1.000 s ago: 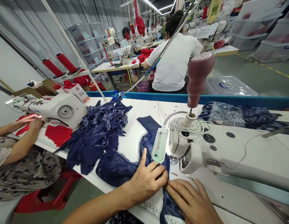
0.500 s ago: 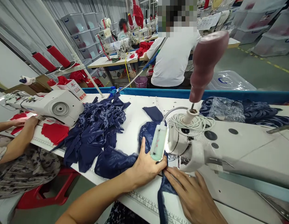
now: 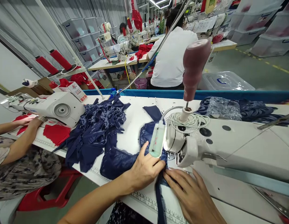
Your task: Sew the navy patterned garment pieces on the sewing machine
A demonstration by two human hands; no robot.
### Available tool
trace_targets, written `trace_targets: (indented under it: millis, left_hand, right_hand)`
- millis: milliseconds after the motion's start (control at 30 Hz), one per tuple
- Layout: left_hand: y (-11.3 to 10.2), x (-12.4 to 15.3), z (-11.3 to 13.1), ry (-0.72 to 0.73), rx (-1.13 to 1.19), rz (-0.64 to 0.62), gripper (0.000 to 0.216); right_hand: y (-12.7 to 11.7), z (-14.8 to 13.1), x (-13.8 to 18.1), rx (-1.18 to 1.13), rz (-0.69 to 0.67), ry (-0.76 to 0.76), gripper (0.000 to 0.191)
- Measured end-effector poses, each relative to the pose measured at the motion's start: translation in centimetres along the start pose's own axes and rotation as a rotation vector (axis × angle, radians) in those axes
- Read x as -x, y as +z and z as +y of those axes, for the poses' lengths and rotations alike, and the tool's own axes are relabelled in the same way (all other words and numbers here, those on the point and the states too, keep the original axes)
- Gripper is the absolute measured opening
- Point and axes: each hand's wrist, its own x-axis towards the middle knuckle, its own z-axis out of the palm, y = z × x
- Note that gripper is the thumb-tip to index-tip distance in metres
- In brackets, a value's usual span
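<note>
Dark blue cloth (image 3: 117, 163) is pressed to the white table (image 3: 129, 137) by the left hand (image 3: 144, 169), set beside a pale green plate (image 3: 156, 141), while more of it is touched by the fingertips of the right hand (image 3: 191, 193), just in front of a white sewing machine (image 3: 247, 143). A pink-handled tool (image 3: 196, 67) is stood in the machine's top (a pale cord (image 3: 173, 123) is coiled around its base). At the left, a heap of blue scraps (image 3: 97, 130) is piled near red cloth (image 3: 56, 134) and a co-worker's hands (image 3: 34, 123).
</note>
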Motion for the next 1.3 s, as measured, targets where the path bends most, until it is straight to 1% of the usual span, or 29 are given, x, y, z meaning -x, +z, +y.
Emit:
trace_targets:
  millis: [100,300,400,600,700,767,867,1033,1200,1300]
  left_hand:
    - [0.3,0.1,0.1,-0.007,0.033,0.009,0.027]
    - [0.4,0.7,0.9,-0.033,0.068,-0.083,0.020]
    - [0.2,0.7,1.1,-0.038,0.067,-0.102,0.023]
    - [0.5,-0.6,-0.1,-0.014,0.039,-0.143,0.025]
    - [0.3,-1.2,-0.7,-0.037,-0.002,-0.094,0.023]
    - [0.0,-1.4,-0.8,-0.065,-0.017,-0.073,0.022]
    - [-0.4,-1.4,-0.6,-0.055,-0.004,-0.117,0.022]
    - [-0.1,-1.0,-0.4,-0.058,0.060,-0.199,0.018]
    - [0.5,-1.2,-0.3,-0.023,0.014,-0.189,0.019]
    - [0.2,-1.9,-0.5,-0.008,0.016,-0.213,0.019]
  right_hand:
    - [-0.3,-0.1,-0.2,-0.031,0.016,0.007,0.048]
    - [-0.3,0.0,0.1,-0.030,0.020,0.002,0.050]
    - [-0.3,0.2,0.4,-0.031,0.019,0.008,0.049]
    - [0.0,0.9,0.2,0.005,-0.001,0.031,0.052]
    - [0.2,1.1,0.0,0.033,-0.039,0.043,0.059]
    - [0.3,1.0,0.0,0.055,-0.056,0.043,0.058]
    - [0.2,0.8,0.1,0.073,-0.034,0.033,0.052]
    - [0.2,0.8,0.3,0.081,-0.020,0.017,0.058]
    - [0.7,1.3,0.6,0.090,-0.008,0.006,0.057]
    - [1.1,1.5,0.7,0.080,-0.008,0.021,0.053]
